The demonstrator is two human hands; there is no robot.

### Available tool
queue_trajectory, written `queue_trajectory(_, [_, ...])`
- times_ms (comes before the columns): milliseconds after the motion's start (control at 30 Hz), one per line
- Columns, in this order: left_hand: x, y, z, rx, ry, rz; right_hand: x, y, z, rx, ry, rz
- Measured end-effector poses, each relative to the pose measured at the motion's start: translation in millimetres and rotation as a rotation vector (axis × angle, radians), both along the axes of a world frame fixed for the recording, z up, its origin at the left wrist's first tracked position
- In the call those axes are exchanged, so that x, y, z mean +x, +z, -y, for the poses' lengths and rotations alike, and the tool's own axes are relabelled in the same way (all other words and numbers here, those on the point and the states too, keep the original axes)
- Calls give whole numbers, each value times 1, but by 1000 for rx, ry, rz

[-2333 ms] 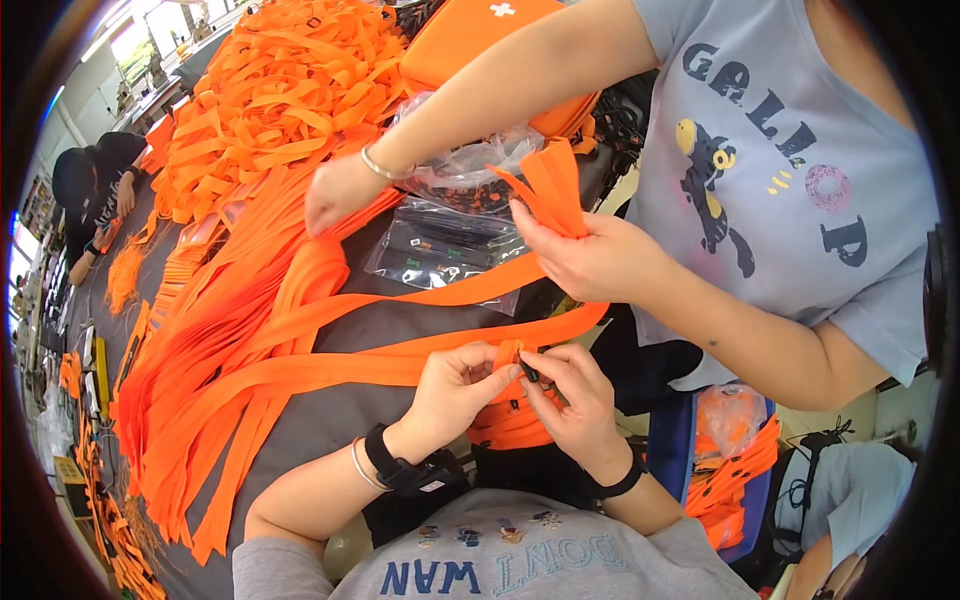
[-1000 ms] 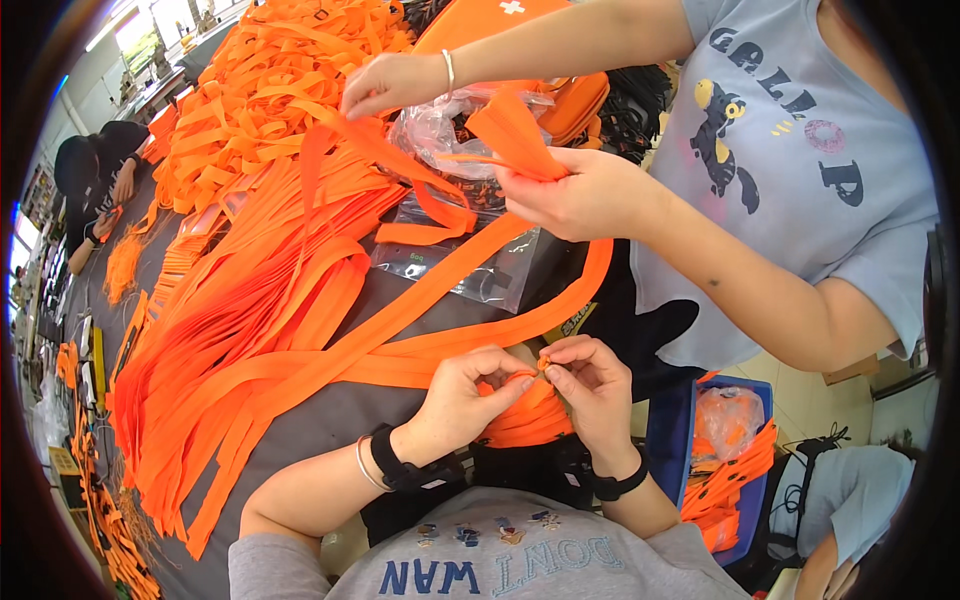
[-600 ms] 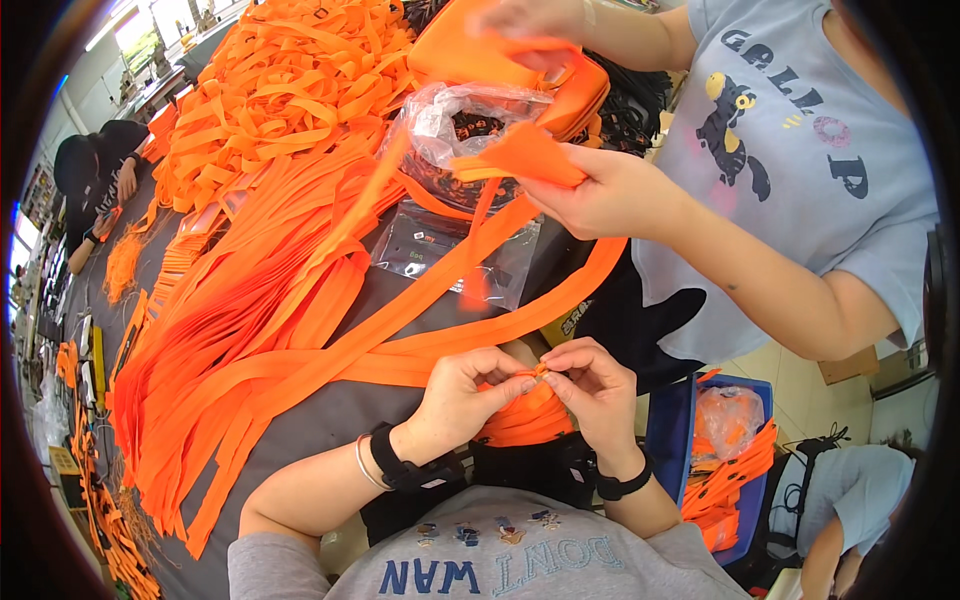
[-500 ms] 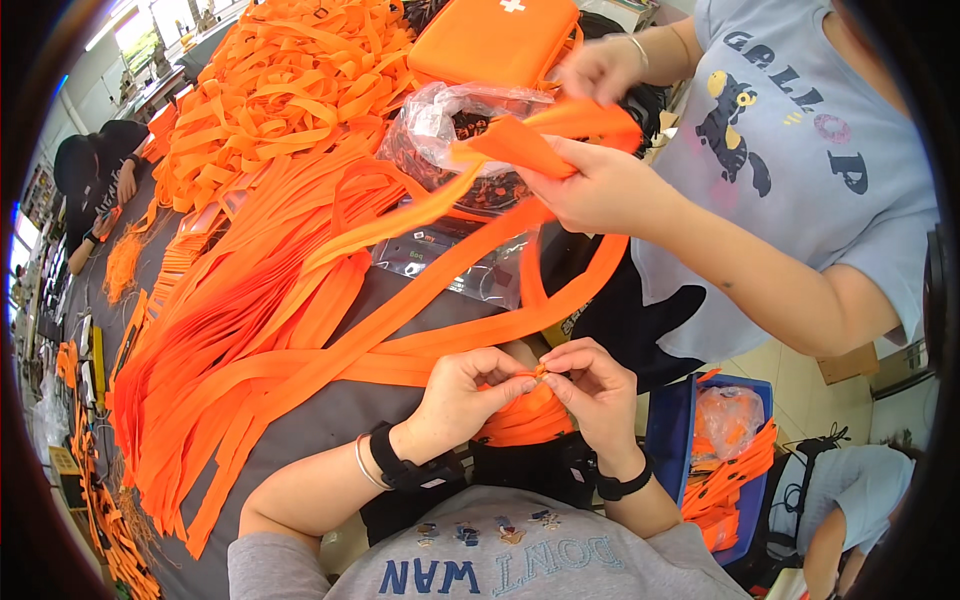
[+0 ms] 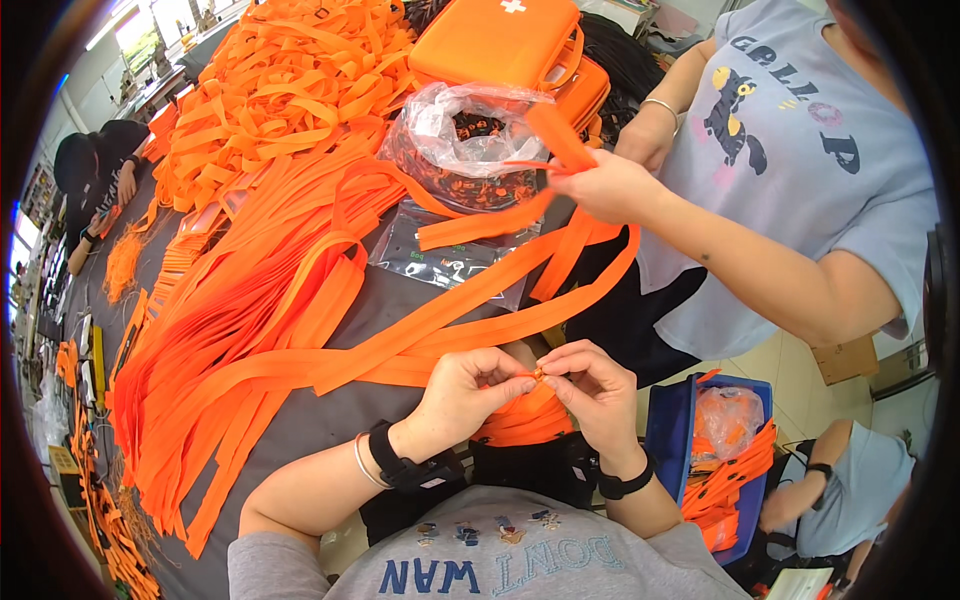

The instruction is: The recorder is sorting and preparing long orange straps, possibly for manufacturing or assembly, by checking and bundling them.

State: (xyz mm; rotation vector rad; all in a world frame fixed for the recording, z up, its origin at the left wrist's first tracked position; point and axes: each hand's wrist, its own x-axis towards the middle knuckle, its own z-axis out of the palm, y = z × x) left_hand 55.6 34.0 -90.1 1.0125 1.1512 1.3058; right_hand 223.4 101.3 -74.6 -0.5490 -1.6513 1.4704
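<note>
Close before my chest, my left hand (image 5: 479, 387) and my right hand (image 5: 597, 392) meet in two pinches. My left fingers grip the end of an orange zipper tape. Between my right thumb and finger is a small orange piece (image 5: 540, 374) that looks like a zipper slider, touching the tape end. Below them a bundle of orange zipper tape (image 5: 525, 420) hangs over my lap. Long orange zipper tapes (image 5: 390, 350) cross the table just beyond my left hand. My fingers partly cover the joint between piece and tape.
Orange strips (image 5: 290, 95) lie heaped on the grey table (image 5: 330, 445). Behind them are an orange case (image 5: 490, 50) and a plastic bag (image 5: 450, 130) of small black and orange parts. A co-worker's hand (image 5: 610, 188) holds a tape. A blue bin (image 5: 668, 430) stands at right.
My hands stay almost in place, still pinching. The co-worker's one hand has drawn back toward their body, and the tape they hold has shifted. A person at lower right has moved an arm.
</note>
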Motion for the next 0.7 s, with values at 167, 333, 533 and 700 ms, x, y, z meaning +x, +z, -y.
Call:
queue_trajectory(167, [-5,11,0,-19,-41,-152,0,1,-3,67,-2,64])
queue_trajectory(333, [-7,11,-1,-14,-34,-128,1,10,-7,161,17,186])
queue_trajectory(533, [-10,12,-3,-59,-85,14,-2,18,-6,107,26,166])
queue_trajectory(700, [-10,15,-6,-66,-102,115,-4,26,-7,144,11,202])
